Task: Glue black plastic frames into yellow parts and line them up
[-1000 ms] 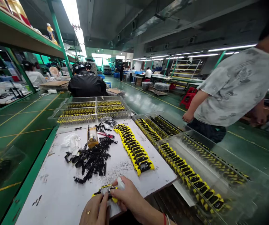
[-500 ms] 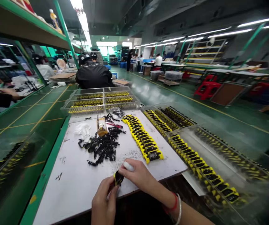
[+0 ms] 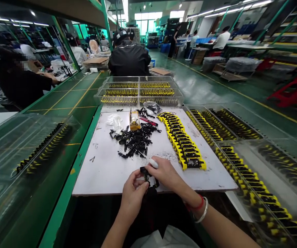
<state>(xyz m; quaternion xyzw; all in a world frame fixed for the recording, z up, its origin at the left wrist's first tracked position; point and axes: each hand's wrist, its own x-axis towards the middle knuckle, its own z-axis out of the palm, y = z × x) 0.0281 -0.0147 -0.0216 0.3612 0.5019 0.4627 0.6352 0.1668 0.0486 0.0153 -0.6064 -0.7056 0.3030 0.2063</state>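
Note:
My left hand [image 3: 134,189] grips a black part [image 3: 151,184] over the front edge of the white board [image 3: 99,172]. In my right hand [image 3: 166,172] is a white-handled tool [image 3: 152,163] with a thin shaft pointing up and left; those fingers are also close to the black part. Beyond my hands lies a loose heap of black pieces [image 3: 138,139]. A long row of yellow and black parts [image 3: 182,139] stands on the board to the right of the heap.
Clear trays of yellow and black parts stand at the right [image 3: 241,141], the far end [image 3: 138,103] and the left [image 3: 68,120]. Near the heap are a small yellow box [image 3: 134,120], a red tool [image 3: 148,121] and white tissue [image 3: 114,122]. A person in black [image 3: 129,58] sits ahead.
The view has swung left and down. The part in my left hand now looks mostly black and has been turned. The tool's shaft now shows, pointing away from my right hand.

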